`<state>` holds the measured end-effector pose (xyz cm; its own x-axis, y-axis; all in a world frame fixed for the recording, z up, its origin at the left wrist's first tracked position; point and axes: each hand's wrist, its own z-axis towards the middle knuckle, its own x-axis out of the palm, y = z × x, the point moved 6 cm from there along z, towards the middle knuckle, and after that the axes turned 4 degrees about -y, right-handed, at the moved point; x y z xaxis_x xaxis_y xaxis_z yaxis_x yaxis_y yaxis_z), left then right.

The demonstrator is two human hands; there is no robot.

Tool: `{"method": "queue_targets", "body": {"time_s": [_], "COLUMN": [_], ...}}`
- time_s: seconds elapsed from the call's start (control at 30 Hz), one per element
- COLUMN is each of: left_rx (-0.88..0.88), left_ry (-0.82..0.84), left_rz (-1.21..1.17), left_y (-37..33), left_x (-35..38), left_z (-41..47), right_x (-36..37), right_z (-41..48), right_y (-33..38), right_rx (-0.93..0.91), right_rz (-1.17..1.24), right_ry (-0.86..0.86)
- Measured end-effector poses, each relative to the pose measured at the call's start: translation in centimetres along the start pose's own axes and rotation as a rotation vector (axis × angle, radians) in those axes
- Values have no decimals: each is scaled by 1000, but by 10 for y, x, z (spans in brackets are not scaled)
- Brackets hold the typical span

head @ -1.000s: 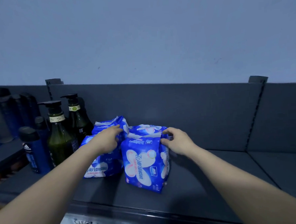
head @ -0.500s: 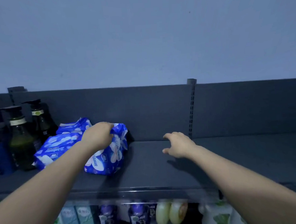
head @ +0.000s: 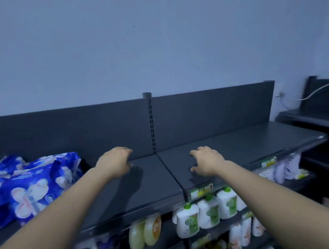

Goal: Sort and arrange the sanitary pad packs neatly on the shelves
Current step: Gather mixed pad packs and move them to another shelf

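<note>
Both left hand [head: 114, 163] and right hand [head: 207, 163] hover empty, loosely curled. Pad packs [head: 35, 182] at nine o'clock seem soft and light; grip their sides.

SITE: retail shop | FIXTURE: dark metal gondola shelf [head: 237, 145] with slotted upright [head: 151, 125], frame centre | LABELS: price tags [head: 201, 191] on shelf edge, lower right | STOCK: rows of identical white soap bottles [head: 187, 221] below; blue sanitary pad packs [head: 33, 184] far left
</note>
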<state>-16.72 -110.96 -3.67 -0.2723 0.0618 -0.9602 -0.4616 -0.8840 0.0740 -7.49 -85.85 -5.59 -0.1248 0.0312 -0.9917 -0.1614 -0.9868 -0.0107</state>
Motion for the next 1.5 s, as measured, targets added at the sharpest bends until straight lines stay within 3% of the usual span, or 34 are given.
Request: {"method": "queue_targets", "body": {"time_s": [0.67,1.5], "left_rx": [610,1091], "left_ry": [4,-8], "left_rz": [-180,-338], "left_y": [-256,-694], "left_x": [0,-87], "left_z": [-15,-163], "right_x": [-19,-65], "right_z": [-210,-552], "right_y": [-151,-417], "right_rx": [560,1026], "right_rz": [-12,-109], "right_ry": [1,13]}}
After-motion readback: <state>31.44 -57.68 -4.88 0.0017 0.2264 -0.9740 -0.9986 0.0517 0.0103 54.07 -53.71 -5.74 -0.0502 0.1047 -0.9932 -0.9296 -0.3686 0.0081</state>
